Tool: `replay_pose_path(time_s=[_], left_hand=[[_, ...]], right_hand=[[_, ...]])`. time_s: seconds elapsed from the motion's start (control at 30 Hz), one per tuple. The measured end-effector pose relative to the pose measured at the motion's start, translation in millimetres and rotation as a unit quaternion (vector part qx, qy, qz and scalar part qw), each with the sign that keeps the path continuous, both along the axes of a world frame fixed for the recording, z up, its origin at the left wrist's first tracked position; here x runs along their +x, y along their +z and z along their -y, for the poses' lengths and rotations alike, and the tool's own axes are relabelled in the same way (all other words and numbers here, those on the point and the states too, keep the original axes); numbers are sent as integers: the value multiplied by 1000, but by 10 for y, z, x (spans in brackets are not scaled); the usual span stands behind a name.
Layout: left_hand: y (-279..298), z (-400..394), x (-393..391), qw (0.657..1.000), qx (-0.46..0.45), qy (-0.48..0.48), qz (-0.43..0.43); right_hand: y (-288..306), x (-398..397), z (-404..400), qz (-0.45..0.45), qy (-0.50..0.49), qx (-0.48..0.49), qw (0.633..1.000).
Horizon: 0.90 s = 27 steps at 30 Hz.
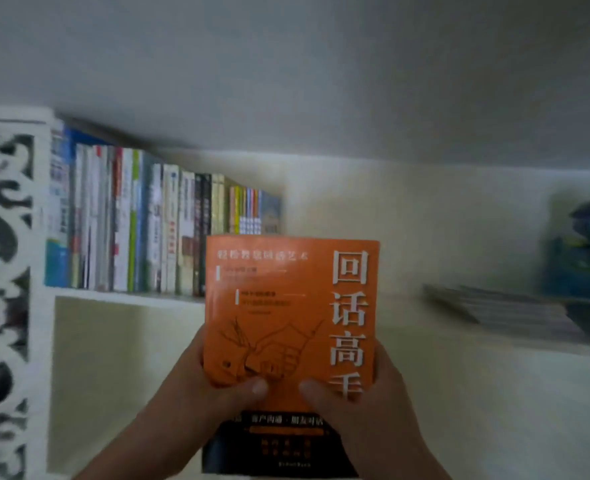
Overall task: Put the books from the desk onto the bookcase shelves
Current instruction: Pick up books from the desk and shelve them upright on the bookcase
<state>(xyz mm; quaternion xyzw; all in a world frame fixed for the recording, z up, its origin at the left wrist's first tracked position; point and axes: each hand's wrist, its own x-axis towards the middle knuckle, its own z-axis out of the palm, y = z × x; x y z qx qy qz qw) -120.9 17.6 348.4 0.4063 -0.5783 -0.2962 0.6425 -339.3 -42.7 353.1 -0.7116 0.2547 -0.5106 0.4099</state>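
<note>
orange book (286, 306) (black lower band) | upright | left hand (196, 393), right hand (373, 400) holding

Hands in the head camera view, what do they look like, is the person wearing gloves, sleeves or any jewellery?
Both the left hand and the right hand are bare: no gloves, and no ring shows on the thumbs or the visible fingers. The forearms are bare down to the picture's bottom edge, with no sleeve, watch or bracelet in view. The picture is blurred, so small marks cannot be told.

Dim, flat indoor light with a greenish-grey cast. The whole frame is soft; motion blur smears the blue object (584, 251) at 3 o'clock and the carved panel (2, 271) at 9 o'clock, where edges bend.
</note>
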Motion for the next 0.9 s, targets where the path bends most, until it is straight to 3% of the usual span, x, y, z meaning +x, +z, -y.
replay_pose_path(time_s=[0.2, 0.27, 0.33, 0.4, 0.53, 0.7, 0.83, 0.9], left_hand=[[617, -349, 1164, 978, -41, 206, 12], [739, -395, 1540, 962, -60, 268, 8], [802, -379, 1819, 945, -86, 315, 2], [834, -347, 1998, 939, -91, 333, -5], [855, -317, 2229, 936, -100, 336, -15], [868, -245, 2245, 932, -101, 349, 2], [879, -140, 2088, 940, -89, 330, 2], [922, -86, 1963, 942, -91, 323, 5]], right_hand=[[722, 1165, 165, -38, 100, -68, 992], [935, 1477, 425, -29, 30, -121, 992], [1125, 1736, 806, -56, -127, -186, 973], [1272, 1961, 1158, -109, -223, -203, 947], [1349, 2158, 1609, -136, -166, -103, 971], [1418, 2146, 1627, -132, -225, -210, 942], [1305, 2351, 1501, -208, -320, -276, 882], [1279, 2354, 1516, -211, -328, -283, 877]])
